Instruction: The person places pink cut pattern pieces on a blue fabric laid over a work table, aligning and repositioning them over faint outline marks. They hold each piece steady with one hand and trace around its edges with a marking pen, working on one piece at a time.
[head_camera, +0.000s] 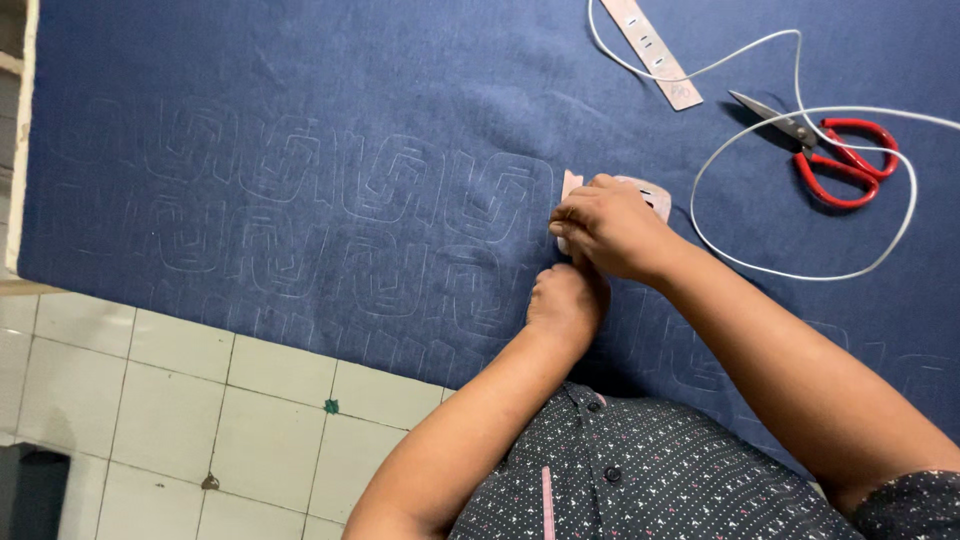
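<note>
right hand (612, 228) lies fingers down on a small pale pink template (655, 195), pressing it flat against the dark blue cloth (300, 120); fingertips curled at the template's left edge, whether they pinch anything cannot be told. template mostly hidden under the hand, only its upper corner and right end show; long axis seems to run left to right across the view, rounded end pointing right.

left hand (567, 300) sits just below the right one, closed into a loose fist on the cloth, touching the right wrist; what it holds, if anything, is hidden.

cloth carries rows of faint chalk outlines (300, 210), repeated shapes running leftward from the hands. cloth's near edge runs diagonally, white tiled floor (150, 400) below it. wide open cloth to the left and above.

right of the hands: red-handled scissors (830, 150), blades pointing up-left, with a white cord (800, 270) looping around them. a long pale strip with small slots (655, 50) lies slanted at top, well apart.
</note>
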